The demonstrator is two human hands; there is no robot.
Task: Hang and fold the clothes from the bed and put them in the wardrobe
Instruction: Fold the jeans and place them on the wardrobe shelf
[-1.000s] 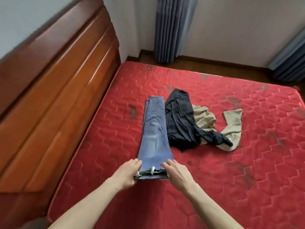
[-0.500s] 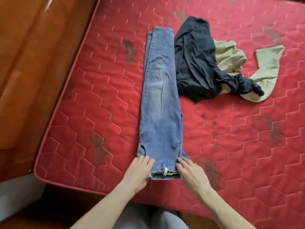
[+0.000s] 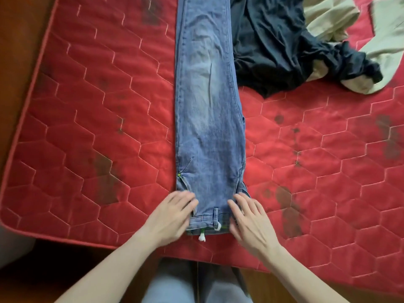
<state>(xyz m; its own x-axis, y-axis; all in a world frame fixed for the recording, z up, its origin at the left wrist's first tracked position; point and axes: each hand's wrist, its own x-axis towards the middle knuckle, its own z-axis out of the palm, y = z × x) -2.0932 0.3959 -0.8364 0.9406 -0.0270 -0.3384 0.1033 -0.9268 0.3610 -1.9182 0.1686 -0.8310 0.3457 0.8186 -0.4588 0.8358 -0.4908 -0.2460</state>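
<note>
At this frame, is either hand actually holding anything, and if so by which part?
Nothing is gripped. The left hand and right hand lie with straight fingers on the waistband end of the jeans, one at each side.

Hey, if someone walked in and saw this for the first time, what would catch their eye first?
Probably the blue jeans, laid out long and flat down the middle of the bright red quilted mattress. The left hand and right hand rest with fingers spread on the waistband at the near edge. At the upper right lies a crumpled dark garment draped over a beige one.
</note>
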